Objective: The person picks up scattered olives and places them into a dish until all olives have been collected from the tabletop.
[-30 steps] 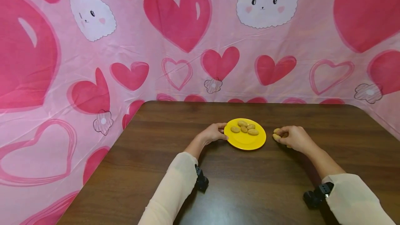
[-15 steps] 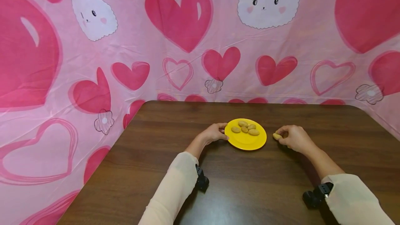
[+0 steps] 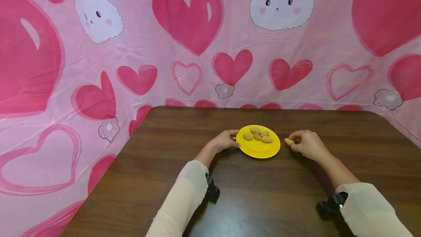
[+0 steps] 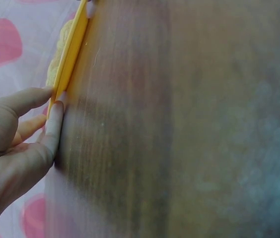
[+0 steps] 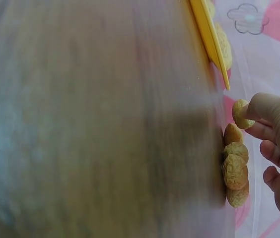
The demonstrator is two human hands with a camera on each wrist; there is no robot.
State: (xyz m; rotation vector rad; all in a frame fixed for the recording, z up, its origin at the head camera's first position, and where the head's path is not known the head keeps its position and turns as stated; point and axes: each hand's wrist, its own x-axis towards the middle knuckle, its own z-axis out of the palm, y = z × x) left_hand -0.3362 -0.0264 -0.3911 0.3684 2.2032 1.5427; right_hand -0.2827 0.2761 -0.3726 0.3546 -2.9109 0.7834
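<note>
My left hand [image 3: 223, 140] holds the left rim of a round yellow plate [image 3: 256, 153], thumb and fingers at its edge in the left wrist view. Several wrinkled tan oval pieces [image 3: 267, 139] lie on the plate's far half. To the right of the plate, my right hand [image 3: 310, 144] pinches one more tan oval piece [image 5: 240, 114] between thumb and fingertips. Below that hand, the right wrist view shows several like pieces [image 5: 235, 171] in a cluster on the table; in the head view the hand hides them.
The dark wooden table [image 3: 260, 200] ends at the back against a pink cloth [image 3: 197, 39] printed with hearts and rabbits. Black wrist cameras [image 3: 213, 190] sit at both cream sleeves [image 3: 184, 193].
My right hand has picked up one oval piece and shifted slightly up and left, toward the plate. The left hand and the plate stay where they were.
</note>
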